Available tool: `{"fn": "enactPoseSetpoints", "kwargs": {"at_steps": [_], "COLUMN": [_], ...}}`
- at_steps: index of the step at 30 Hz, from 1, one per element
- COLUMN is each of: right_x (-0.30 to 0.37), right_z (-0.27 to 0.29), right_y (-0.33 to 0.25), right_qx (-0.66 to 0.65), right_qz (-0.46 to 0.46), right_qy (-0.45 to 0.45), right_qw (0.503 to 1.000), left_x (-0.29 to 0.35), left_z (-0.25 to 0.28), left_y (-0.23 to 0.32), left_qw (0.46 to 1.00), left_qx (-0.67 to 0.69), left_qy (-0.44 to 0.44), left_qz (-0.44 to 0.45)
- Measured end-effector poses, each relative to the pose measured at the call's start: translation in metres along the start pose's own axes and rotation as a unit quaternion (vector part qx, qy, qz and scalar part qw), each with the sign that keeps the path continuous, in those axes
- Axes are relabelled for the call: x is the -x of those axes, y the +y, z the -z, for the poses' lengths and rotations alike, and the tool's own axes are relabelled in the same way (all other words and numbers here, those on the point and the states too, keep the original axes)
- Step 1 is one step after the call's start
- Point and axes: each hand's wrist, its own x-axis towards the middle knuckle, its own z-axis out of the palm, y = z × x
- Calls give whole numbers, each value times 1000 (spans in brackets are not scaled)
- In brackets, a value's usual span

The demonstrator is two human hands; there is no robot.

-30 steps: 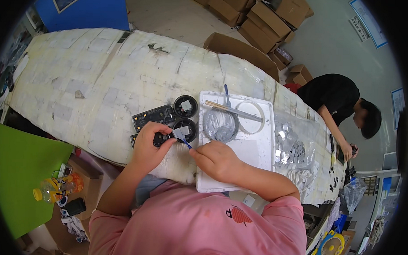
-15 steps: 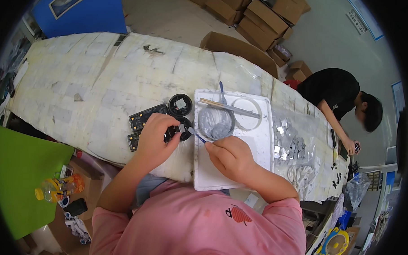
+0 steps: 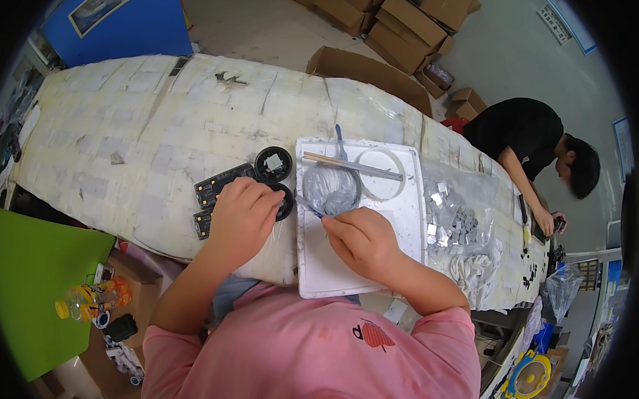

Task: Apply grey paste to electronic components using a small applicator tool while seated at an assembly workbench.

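Observation:
My left hand [image 3: 245,214] is closed, its fingertips over the nearer black round cup [image 3: 285,204]; what they pinch is hidden. Beyond it sits a second black round cup [image 3: 273,164] with a small silver square piece [image 3: 273,162] inside. Two black circuit boards [image 3: 213,190] lie beside and partly under the left hand. Between thumb and fingers, my right hand [image 3: 364,242] grips a thin blue spatula [image 3: 310,208], its tip pointing at the nearer cup. A bowl of grey paste [image 3: 332,191] stands on the white foam tray [image 3: 317,270], just beyond the right hand.
Sticks [image 3: 356,165] and another blue-handled tool [image 3: 339,137] rest across the bowl, beside a tape ring [image 3: 381,175]. Several silver square pieces [image 3: 456,222] lie on plastic right of the tray. A co-worker [image 3: 529,143] bends over the table's right end. Cardboard boxes [image 3: 402,40] stand behind.
My left fingers have lowered over the nearer cup; the silver square piece they held is now out of sight. The spatula has drawn slightly away from it. The whole view has shifted a little.

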Motion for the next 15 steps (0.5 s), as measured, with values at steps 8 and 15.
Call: {"fn": "enactPoseSetpoints", "kwargs": {"at_steps": [8, 15], "right_x": [-5, -12], "right_z": [-5, -13], "right_y": [-1, 0], "right_qx": [-5, -8], "right_qz": [9, 49], "right_qy": [-18, -87], "right_qw": [1000, 995], "left_x": [8, 20], "left_z": [2, 7], "left_y": [-2, -8], "left_qw": [1000, 996], "left_qx": [-20, 51], "left_qy": [-15, 4], "left_qz": [-2, 70]}}
